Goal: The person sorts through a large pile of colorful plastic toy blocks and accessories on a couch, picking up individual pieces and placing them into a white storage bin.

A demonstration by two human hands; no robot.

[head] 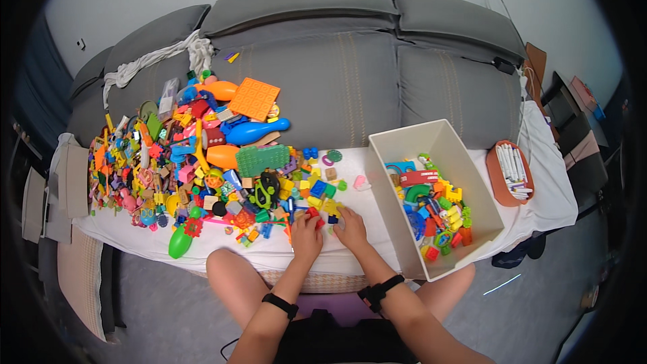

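Note:
A large heap of mixed plastic toys and blocks covers the left part of the white sheet (349, 262). My left hand (306, 235) is at the heap's near right edge, its fingertips against a red toy piece (314, 214); whether it grips the piece cannot be told. Just right of it, my right hand (351, 228) has its fingertips at a yellow toy piece (332, 206), and a dark blue piece (333, 219) lies between the hands. To the right stands a cream plastic bin (389, 212) with assorted toys inside. A green building plate (263, 160) lies on the heap.
An orange-red basket (491, 174) of white markers stands right of the bin. Behind the sheet rises the grey sofa back (313, 76). A green bowling pin (180, 242) lies at the sheet's front edge, and an orange building plate (254, 98) leans at the heap's back.

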